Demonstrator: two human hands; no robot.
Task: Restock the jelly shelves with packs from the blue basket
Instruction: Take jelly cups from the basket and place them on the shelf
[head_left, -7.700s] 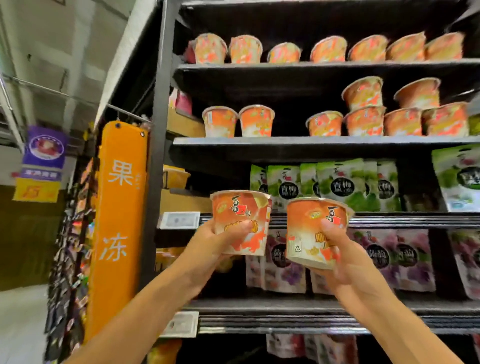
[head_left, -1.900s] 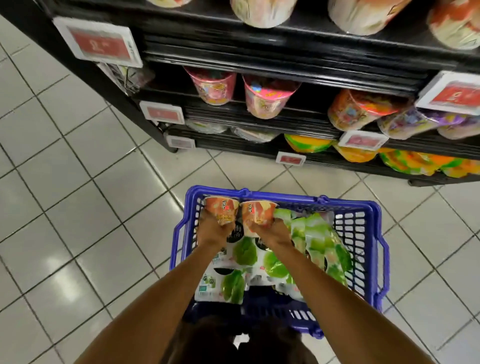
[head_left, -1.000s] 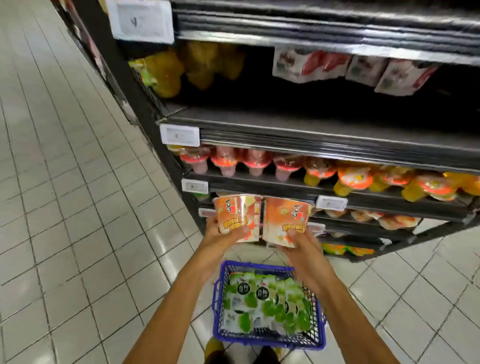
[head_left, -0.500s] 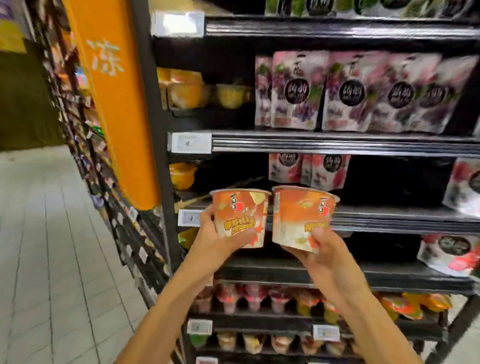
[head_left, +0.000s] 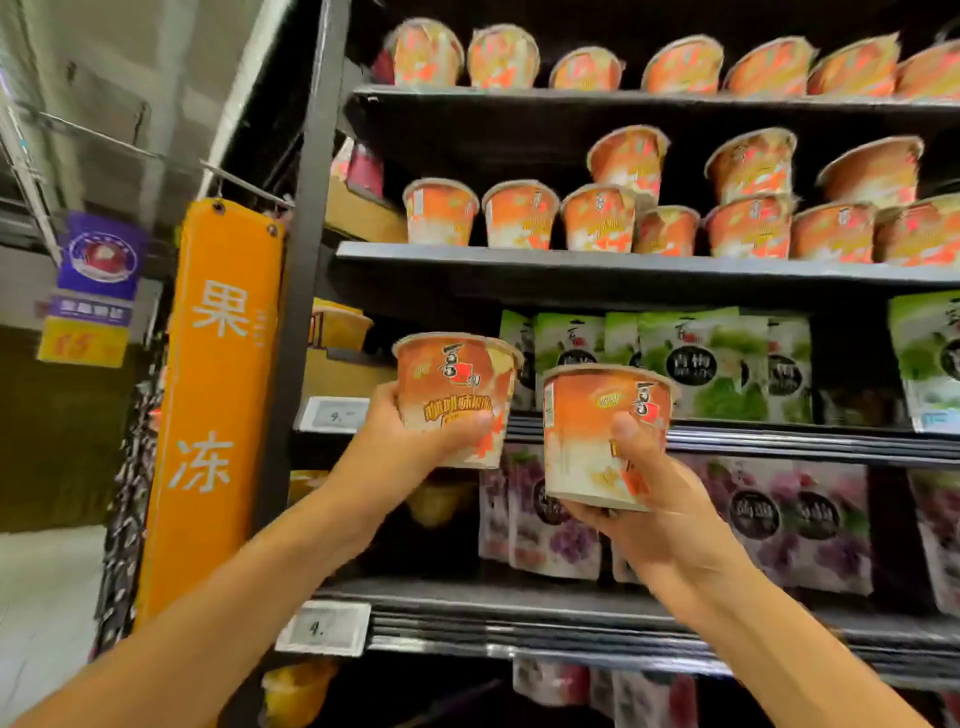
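Left jelly cup (head_left: 457, 395) and right jelly cup (head_left: 592, 431): orange, sealed, upright, just beside each other, below the cup shelf (head_left: 623, 262); right one lower.

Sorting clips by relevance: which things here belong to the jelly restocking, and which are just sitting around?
Part of the job: left hand gripping an orange round jelly tub; right hand gripping a second orange jelly tub; dark metal shelf of matching orange tubs.
Just there: green foil pouches; purple foil pouches; orange hanging aisle sign; white shelf price tag.
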